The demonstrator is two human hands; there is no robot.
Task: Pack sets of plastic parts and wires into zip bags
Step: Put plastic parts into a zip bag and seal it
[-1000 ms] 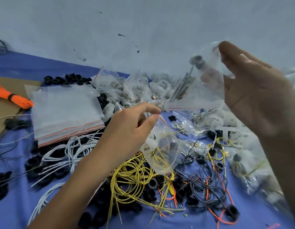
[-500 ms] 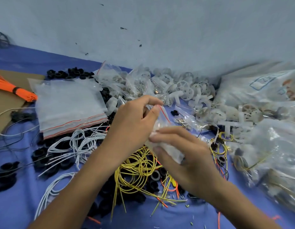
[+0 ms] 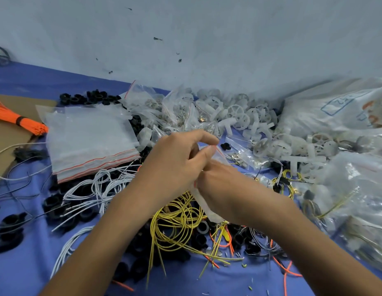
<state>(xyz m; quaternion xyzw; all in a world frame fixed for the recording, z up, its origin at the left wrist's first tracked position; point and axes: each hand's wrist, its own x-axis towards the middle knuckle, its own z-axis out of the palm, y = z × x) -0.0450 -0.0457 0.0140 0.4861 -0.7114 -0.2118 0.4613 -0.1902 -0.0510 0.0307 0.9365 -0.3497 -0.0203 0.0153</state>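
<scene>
Hands meet above a tangle of yellow wires [image 3: 175, 218] on the blue cloth [image 3: 25, 263]. The left hand [image 3: 177, 165] pinches the red-striped mouth of a small zip bag [image 3: 222, 158] between thumb and forefinger, while the right hand [image 3: 224, 189] grips the bag's lower part. The bag hangs between them. A stack of empty bags [image 3: 89, 142] lies to the left, and white plastic wheels [image 3: 250, 116] are heaped behind.

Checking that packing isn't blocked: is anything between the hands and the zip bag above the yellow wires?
Nothing visible stands between them. The left hand pinches the zip bag at its red-striped top edge, and the right hand holds it lower down, above the yellow wires.
</scene>
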